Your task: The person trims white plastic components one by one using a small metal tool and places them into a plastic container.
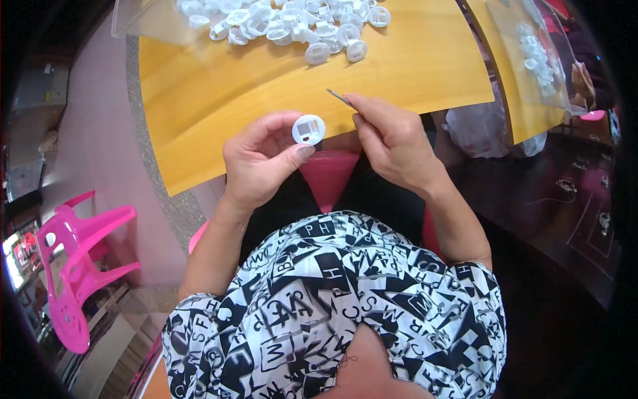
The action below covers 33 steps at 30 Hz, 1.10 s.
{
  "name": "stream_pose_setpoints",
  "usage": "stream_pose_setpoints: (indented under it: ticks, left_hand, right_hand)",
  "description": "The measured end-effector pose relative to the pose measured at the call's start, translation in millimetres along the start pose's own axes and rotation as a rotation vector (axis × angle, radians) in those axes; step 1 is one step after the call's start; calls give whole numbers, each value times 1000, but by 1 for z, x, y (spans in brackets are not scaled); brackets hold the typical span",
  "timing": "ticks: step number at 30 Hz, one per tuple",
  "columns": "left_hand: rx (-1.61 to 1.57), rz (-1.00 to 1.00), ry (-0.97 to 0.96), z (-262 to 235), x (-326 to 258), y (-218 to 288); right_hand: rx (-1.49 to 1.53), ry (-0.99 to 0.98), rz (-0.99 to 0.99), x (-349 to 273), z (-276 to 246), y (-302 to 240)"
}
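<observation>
My left hand (262, 156) pinches a round white plastic part (309, 130) between thumb and fingers, just past the near edge of the yellow table (232, 120). The part's flat face is turned up and has rectangular cut-outs. To the right, my right hand (395, 139) is closed on a thin, dark metal blade-like tool (339, 97); its narrow end points toward the far left, apart from the part. The tool's handle end is hidden in my fingers. A heap of similar white plastic parts (286, 23) lies at the far side of the table.
A clear plastic bin (143, 20) stands at the far left of the table. Another table (515, 100) at the right bears more white parts (535, 60), and a person's hand (583, 85) is beside it. A pink plastic chair (73, 266) stands on the left floor. Plastic bags (475, 126) hang below.
</observation>
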<state>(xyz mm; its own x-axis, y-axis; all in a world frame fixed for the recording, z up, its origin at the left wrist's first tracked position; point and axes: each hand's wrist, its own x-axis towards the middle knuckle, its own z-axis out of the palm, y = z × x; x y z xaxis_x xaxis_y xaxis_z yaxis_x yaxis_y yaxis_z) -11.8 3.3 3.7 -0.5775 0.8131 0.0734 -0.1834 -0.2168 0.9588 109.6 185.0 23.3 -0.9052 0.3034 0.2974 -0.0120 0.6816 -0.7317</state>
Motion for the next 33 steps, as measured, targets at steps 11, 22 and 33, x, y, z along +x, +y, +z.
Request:
stream_pose_setpoints:
  ticks: [11, 22, 33]
  left_hand:
    - [180, 94, -6, 2, 3, -10]
    - [435, 172, 13, 3, 1, -18]
    - [634, 336, -18, 2, 8, -20]
  right_hand:
    - [-332, -318, -97, -8, -15, -27]
    - [-328, -421, -51, -8, -11, -27]
    - [-304, -500, 3, -5, -10, -21]
